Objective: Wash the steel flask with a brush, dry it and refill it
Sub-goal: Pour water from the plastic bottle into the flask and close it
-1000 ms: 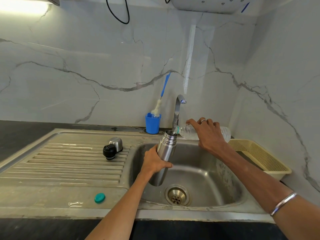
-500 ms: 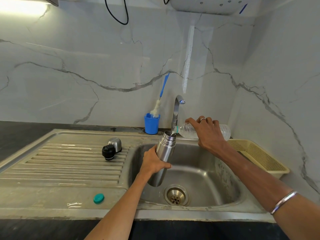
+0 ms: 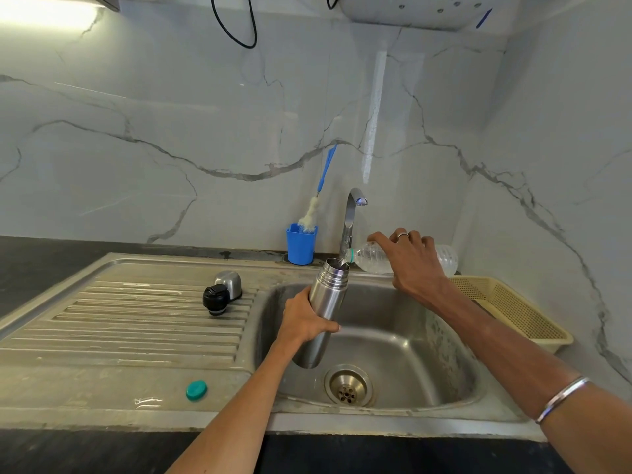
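Little has changed — right hand [image 3: 412, 265] still grips the tilted plastic bottle [image 3: 372, 258], left hand [image 3: 304, 319] grips the steel flask [image 3: 326, 302] at frame centre; the refill continues.

Over the sink basin [image 3: 427, 357] the middle is taken: the left hand [image 3: 304, 321] grips the flask [image 3: 326, 302], held tilted above the drain [image 3: 349, 386], and the right hand [image 3: 415, 265] holds the plastic bottle [image 3: 372, 258] sideways at the flask's mouth, just in front of the tap [image 3: 350, 217]. Both forearms cross the front rim. The basin's right half lies open beneath the right arm. On the draining board [image 3: 119, 323], the black stopper [image 3: 215, 299] and steel cup [image 3: 228, 282] sit together near the basin edge, the green cap [image 3: 196, 390] near the front; the grooves to their left are bare. The blue holder [image 3: 300, 244] with the brush [image 3: 316, 196] stands behind, the yellow basket [image 3: 513, 309] at right.
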